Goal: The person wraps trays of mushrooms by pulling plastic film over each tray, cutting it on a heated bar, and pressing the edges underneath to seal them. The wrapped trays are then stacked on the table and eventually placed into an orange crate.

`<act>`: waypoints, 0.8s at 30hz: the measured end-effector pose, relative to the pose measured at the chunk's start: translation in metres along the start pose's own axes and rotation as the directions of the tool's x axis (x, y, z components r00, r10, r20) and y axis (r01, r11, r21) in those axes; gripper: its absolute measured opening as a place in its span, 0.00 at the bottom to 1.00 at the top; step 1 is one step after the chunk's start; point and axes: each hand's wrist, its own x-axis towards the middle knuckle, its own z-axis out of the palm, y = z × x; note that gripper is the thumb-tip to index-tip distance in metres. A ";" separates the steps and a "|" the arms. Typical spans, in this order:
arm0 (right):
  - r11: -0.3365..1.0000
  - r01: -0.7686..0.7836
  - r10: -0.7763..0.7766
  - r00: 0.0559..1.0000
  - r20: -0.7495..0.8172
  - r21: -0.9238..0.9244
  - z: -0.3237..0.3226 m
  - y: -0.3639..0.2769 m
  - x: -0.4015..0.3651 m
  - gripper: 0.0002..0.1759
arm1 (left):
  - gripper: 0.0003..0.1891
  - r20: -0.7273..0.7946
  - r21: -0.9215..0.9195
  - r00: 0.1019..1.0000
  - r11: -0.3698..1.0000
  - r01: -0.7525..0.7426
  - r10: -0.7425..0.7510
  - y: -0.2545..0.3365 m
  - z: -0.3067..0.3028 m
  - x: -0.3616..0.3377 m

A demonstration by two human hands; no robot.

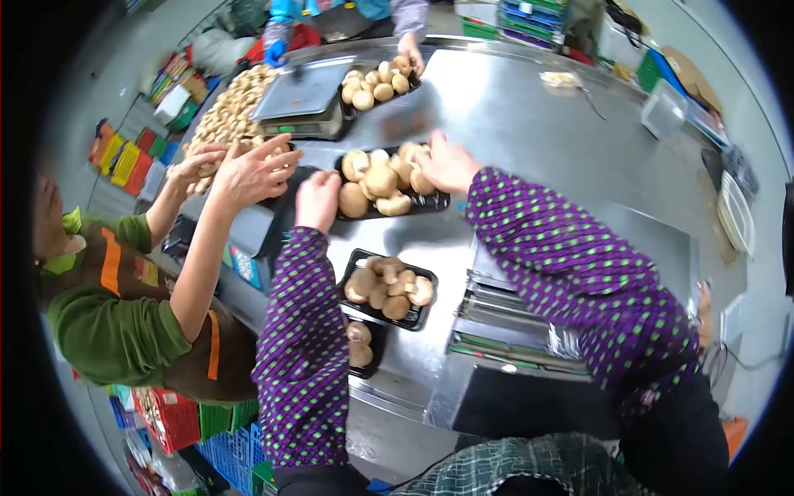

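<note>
A black tray (364,212) heaped with brown mushrooms (381,180) sits on the metal table between my hands. My left hand (318,199) is closed at the tray's left end, and what its fingers grip is hidden. At the right end, my right hand (447,165) has its fingers bent over the mushrooms and the rim; whether it grips a mushroom or the tray is unclear. Closer to me lies a smaller black tray of mushrooms (389,288), with another one (360,343) partly under my left sleeve.
On the left, a co-worker's hands (248,172) reach near a scale and a mushroom pile (236,103). Across the table, another person's hand (410,51) touches a filled tray (379,85) beside a scale (304,89). A metal-framed machine (521,322) stands at right front.
</note>
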 end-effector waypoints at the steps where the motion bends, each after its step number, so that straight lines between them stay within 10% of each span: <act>1: 0.997 0.071 -0.072 0.996 -0.043 -0.033 -0.029 0.004 -0.009 0.28 | 0.16 0.026 -0.051 1.000 0.999 -0.010 0.011 0.014 0.001 -0.001; 4: 0.994 0.051 -0.054 0.998 -0.022 -0.097 -0.118 0.022 -0.062 0.29 | 0.18 0.278 -0.370 0.958 0.913 0.169 -0.065 0.100 0.027 -0.033; 15: 0.895 -0.447 0.444 0.886 -0.136 0.008 -0.238 0.115 -0.256 0.28 | 0.18 0.736 -0.255 0.675 0.941 0.222 0.040 0.228 0.168 -0.141; 20: 0.938 -0.344 0.328 0.918 -0.224 -0.039 -0.202 0.191 -0.254 0.30 | 0.19 0.729 -0.167 0.685 0.968 0.189 -0.008 0.201 0.196 -0.137; 22: 0.931 -0.328 0.251 0.893 -0.374 -0.158 -0.204 0.190 -0.280 0.27 | 0.17 0.466 -0.249 0.831 0.946 -0.209 0.306 0.171 0.193 -0.136; 24: 0.819 -0.532 0.458 0.832 -0.312 -0.216 -0.224 0.172 -0.332 0.26 | 0.17 0.433 0.094 0.748 0.799 -0.593 0.504 0.180 0.141 -0.150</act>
